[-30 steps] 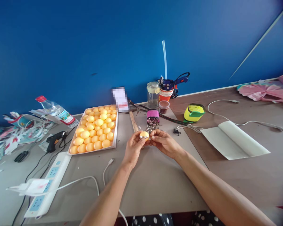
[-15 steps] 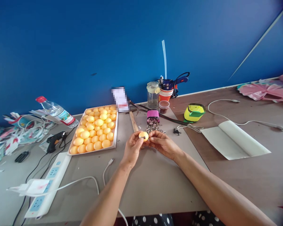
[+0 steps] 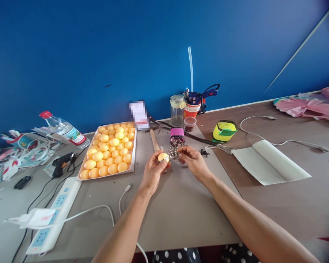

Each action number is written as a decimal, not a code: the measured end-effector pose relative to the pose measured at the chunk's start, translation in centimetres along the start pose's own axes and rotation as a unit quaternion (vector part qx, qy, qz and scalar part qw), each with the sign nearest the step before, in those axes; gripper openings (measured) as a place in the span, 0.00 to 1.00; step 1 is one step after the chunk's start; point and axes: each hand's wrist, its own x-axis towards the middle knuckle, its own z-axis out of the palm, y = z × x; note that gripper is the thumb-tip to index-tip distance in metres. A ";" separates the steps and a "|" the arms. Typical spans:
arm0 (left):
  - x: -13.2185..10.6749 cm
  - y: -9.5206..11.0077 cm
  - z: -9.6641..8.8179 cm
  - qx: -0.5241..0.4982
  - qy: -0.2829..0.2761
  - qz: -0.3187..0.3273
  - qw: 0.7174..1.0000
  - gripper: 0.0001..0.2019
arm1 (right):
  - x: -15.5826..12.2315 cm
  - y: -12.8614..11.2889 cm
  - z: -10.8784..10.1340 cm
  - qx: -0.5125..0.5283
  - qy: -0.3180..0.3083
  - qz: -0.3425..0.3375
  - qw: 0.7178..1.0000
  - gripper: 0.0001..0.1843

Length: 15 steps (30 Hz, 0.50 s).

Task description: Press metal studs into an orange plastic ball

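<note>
My left hand is closed around a small orange ball with a little metal piece on its front. Just to the right, my right hand is apart from the ball, its fingertips pinched beside a pile of small metal bits. That pile spills from a tipped pink-rimmed container. What the right fingers pinch is too small to see. A white tray filled with several orange balls lies to the left of my hands.
A power strip with white cables, a black glue gun and a water bottle lie on the left. A jar, a cup of tools, a yellow-green object and white paper sit behind and right.
My right hand has let go of the ball and drawn a little to the right, toward the metal bits. The left hand still holds the ball.
</note>
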 end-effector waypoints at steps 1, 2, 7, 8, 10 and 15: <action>0.0 0.0 -0.1 0.002 0.002 -0.004 1.000 0.24 | 0.2 -0.1 -0.3 -0.076 0.048 -0.036 0.995 0.10; 0.0 0.1 -0.1 0.000 0.003 -0.005 1.000 0.23 | 0.4 -0.2 -0.7 -0.157 0.091 -0.076 0.981 0.08; 0.2 0.2 -0.1 -0.028 0.002 -0.001 1.000 0.20 | 1.0 -0.6 -2.4 -0.403 0.165 -0.185 0.881 0.11; 0.2 0.2 -0.1 -0.029 0.002 -0.001 1.000 0.20 | 1.0 -0.6 -2.6 -0.425 0.161 -0.181 0.872 0.12; 0.3 0.2 -0.1 -0.028 0.002 0.000 1.000 0.19 | 1.0 -0.7 -3.0 -0.457 0.155 -0.168 0.860 0.13; 0.3 0.3 -0.2 -0.028 -0.011 0.002 1.000 0.19 | 0.6 -2.5 -4.1 -0.517 0.081 -0.092 0.847 0.09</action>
